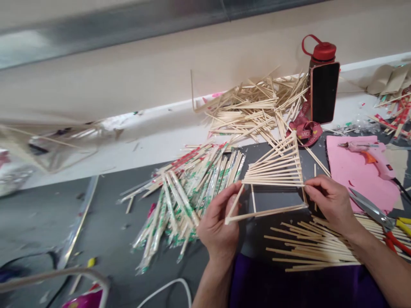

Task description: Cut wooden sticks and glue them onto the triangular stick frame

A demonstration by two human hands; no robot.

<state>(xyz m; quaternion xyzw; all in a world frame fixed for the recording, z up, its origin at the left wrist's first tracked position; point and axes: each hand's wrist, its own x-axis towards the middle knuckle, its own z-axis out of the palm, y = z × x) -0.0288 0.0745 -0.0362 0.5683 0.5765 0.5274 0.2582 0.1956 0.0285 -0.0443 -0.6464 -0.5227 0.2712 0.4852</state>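
Between my two hands a frame made of wooden chopsticks [272,175] is held up off the table, its slats lying side by side and its lower front part open. My left hand [221,222] grips its left corner, fingers closed around the upright stick. The thumb and fingers of my right hand [329,203] pinch the right end of the lowest slat. Below my right hand lie loose chopsticks [308,248], fanned out at the table's near edge. To the left of my left hand is a heap of chopsticks in clear wrappers [183,196] with green and red print.
A large pile of bare chopsticks [257,107] lies against the wall. A phone [325,93] leans on a red-capped bottle [323,52]. At right, a glue gun [369,156] rests on a pink pad [343,171], near open scissors [377,211]. A white cable [170,284] curves in front.
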